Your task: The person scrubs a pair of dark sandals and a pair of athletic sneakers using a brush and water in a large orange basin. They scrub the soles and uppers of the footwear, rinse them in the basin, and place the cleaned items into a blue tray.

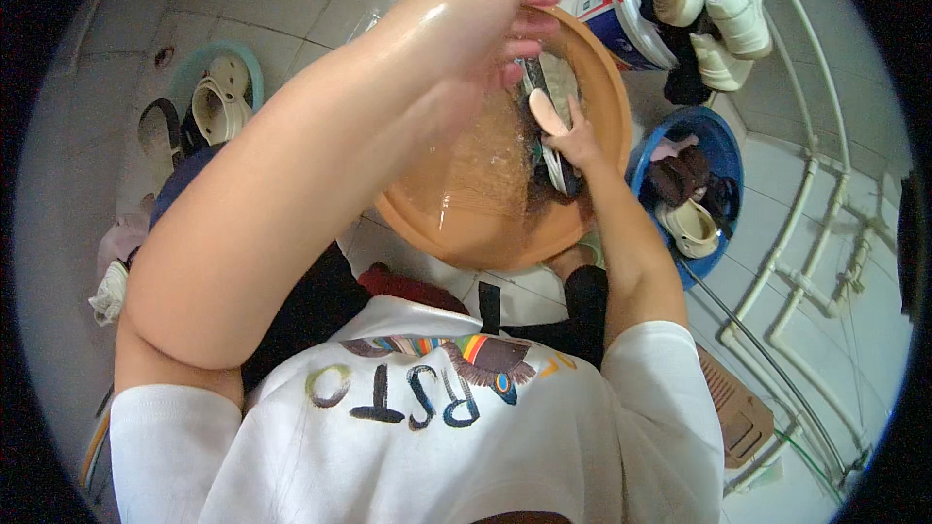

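A wide orange basin (505,254) of water stands before me. My left hand (485,24) is above its far side, fingers apart and slightly curled, with nothing seen in it; the wet forearm crosses the basin's left part. In the basin's right part, my right hand (580,143) is closed on a dark shoe (555,173) with a white edge, tilted in the water. A smooth peach-coloured oval piece (547,112) lies by the right thumb; I cannot tell whether it is a brush or part of the shoe. The right fingers partly cover the shoe.
A white bucket (626,15) with white shoes (735,5) stands at the far right. Nearer is a blue basin (735,170) with dark items and a cream clog (691,228). Pale pipes (806,204) run along the right. More clogs (218,109) sit in a light-blue basin (250,68) at left.
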Demonstrator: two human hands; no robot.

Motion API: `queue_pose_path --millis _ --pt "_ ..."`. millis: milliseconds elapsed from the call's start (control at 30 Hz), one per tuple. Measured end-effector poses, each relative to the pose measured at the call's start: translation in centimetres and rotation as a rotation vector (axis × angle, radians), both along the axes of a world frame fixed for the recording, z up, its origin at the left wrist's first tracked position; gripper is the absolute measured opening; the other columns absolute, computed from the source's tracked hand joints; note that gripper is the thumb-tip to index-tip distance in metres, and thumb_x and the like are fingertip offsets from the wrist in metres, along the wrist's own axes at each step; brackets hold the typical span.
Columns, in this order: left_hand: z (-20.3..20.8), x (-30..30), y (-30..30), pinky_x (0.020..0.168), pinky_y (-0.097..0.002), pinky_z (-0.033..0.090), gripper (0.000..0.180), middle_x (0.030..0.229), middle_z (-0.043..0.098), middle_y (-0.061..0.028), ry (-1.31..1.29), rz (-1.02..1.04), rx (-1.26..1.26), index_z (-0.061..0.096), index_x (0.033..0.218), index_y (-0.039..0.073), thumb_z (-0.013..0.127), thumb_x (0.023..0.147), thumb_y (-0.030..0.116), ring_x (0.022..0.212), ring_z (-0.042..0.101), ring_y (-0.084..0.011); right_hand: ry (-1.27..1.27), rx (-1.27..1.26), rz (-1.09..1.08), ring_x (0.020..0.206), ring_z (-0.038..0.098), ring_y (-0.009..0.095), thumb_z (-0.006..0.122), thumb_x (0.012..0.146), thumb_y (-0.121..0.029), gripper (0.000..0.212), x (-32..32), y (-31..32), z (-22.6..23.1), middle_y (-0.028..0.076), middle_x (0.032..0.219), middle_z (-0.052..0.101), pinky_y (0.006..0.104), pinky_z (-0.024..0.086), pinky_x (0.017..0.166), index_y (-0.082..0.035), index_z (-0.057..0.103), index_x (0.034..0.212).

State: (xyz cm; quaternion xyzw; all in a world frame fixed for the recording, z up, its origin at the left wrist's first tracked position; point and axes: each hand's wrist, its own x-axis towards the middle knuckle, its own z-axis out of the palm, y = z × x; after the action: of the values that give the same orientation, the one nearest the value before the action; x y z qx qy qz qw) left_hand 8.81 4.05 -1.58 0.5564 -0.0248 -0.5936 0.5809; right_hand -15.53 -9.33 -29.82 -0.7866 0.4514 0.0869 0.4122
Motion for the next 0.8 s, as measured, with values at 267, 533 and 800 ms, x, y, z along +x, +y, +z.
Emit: queue_pose_path --millis 267,533,800 --pt "-11.1 0.9 -2.8 0.084 -0.0469 0.036 0.043 0.119 0.051 -0.0113 0.052 -0.033 0.082 0.048 0.122 0.014 0.049 0.086 0.037 0.103 0.046 -0.0258 -0.267 -0.153 0.138 0.125 0.036 0.02 0.074 0.068 -0.019 0.083 -0.9 0.6 17.8 0.009 0.138 0.037 0.0288 0.029 0.102 -0.01 0.03 0.138" --pt "-5.7 -3.6 -1.2 0.106 -0.0514 0.016 0.085 0.125 0.047 -0.0192 0.403 0.046 -0.138 0.04 0.128 0.006 0.046 0.075 0.072 0.123 0.036 -0.0306 -0.636 0.029 -0.226 0.105 0.046 0.013 0.074 0.066 -0.002 0.079 2.0 9.4 30.8 0.003 0.119 0.049 0.0256 0.035 0.093 -0.004 0.035 0.134" --pt "-6.2 -0.9 -3.6 0.088 -0.0392 0.047 0.026 0.098 0.063 -0.0121 0.531 0.328 -0.457 0.059 0.097 0.005 0.057 0.085 0.028 0.089 0.062 -0.0251 -0.55 -0.247 0.058 0.106 0.048 0.015 0.071 0.06 0.004 0.084 0.0 9.5 29.5 0.003 0.119 0.051 0.0282 0.036 0.094 -0.009 0.036 0.136"
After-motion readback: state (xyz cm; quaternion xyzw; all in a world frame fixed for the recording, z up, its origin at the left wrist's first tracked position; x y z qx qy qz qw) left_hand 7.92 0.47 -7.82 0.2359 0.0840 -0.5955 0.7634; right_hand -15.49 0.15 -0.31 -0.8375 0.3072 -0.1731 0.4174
